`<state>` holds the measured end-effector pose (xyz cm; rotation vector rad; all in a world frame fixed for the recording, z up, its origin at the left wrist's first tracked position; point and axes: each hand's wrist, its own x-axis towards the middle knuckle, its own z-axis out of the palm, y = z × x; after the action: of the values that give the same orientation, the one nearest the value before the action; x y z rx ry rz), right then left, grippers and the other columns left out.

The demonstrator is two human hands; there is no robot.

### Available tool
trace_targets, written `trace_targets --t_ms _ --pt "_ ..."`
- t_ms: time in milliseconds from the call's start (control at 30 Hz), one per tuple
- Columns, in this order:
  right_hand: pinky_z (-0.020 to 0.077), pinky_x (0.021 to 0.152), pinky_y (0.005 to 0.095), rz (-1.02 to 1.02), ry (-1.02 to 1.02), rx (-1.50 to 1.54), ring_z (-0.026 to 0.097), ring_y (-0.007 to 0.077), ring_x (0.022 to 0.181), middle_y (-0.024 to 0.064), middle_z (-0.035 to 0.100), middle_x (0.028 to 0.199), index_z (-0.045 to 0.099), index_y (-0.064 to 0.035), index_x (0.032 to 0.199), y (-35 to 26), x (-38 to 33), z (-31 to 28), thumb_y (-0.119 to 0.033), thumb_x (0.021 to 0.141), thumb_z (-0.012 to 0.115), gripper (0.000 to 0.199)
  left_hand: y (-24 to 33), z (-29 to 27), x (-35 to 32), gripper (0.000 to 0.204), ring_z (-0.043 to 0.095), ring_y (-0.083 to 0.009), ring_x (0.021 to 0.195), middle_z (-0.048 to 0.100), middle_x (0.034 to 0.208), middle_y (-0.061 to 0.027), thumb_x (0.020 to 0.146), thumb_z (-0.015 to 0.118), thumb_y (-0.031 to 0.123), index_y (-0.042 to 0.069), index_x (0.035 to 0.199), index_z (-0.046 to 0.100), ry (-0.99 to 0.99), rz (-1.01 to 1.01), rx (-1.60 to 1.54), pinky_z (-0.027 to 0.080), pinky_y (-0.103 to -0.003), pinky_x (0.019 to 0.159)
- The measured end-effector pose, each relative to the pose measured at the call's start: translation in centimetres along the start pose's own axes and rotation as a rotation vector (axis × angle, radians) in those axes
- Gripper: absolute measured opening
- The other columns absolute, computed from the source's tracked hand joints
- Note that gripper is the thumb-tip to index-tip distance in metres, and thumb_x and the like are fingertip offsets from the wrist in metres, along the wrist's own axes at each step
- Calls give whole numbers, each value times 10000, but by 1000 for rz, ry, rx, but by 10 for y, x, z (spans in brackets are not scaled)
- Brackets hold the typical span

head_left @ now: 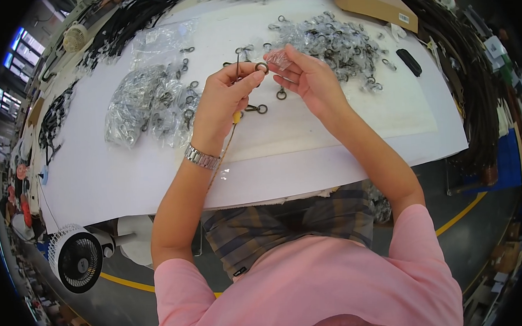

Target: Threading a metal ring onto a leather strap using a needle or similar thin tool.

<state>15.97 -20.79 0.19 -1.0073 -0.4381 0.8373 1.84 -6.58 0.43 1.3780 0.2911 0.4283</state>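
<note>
My left hand [225, 97], with a metal watch on its wrist, pinches a dark metal ring [261, 65] between thumb and fingertips. The same hand also keeps hold of a thin tool; its yellow part [237, 116] shows below the palm and a slim dark shaft [238, 61] rises above the fingers. A cord hangs down from it. Close beside the ring, my right hand [317, 84] is closed on a crumpled clear plastic wrapper [278, 59]. Under the hands lie loose dark metal snap hooks with rings [262, 108], another ring [281, 94] among them.
A heap of plastic-wrapped metal hooks [337, 44] lies far right, a pile of clear plastic bags [134, 107] at left. A cardboard box [373, 3] and a black object [409, 62] sit at the right. Black straps [124, 28] line the far left. A fan [77, 259] stands beside the white table [120, 182].
</note>
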Motion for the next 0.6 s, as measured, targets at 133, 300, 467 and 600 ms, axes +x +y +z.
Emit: trace_targets --t_ms 133,300,467,600 --pt "512 978 315 -31 -7 -40 682 158 1098 70 740 1187 705 -39 1180 1 -2 1 -362 1047 609 362 4 8 -3 193 435 2 565 716 889 -42 973 704 131 -7 1107 710 94 12 -40 300 -156 476" --pt "515 974 300 -61 -16 -88 685 136 1083 60 734 1195 686 -47 1221 7 -3 5 -372 1071 568 377 -1 9 -2 212 446 -2 545 757 959 -118 973 695 125 -29 1118 697 88 95 -63 310 -156 465" --pt "538 935 301 -89 -33 -60 702 138 1023 55 748 1128 712 -32 1176 13 -5 9 -348 1054 605 355 -3 15 -4 158 451 -16 516 759 862 -88 968 700 137 -16 1005 679 149 110 -70 336 -176 453" --pt "543 936 306 -92 -66 -41 702 138 1023 69 739 1159 697 -13 1202 10 -12 14 -326 1060 595 358 2 22 -6 180 431 -9 522 755 840 -84 979 699 183 5 972 677 180 100 217 319 -177 472"
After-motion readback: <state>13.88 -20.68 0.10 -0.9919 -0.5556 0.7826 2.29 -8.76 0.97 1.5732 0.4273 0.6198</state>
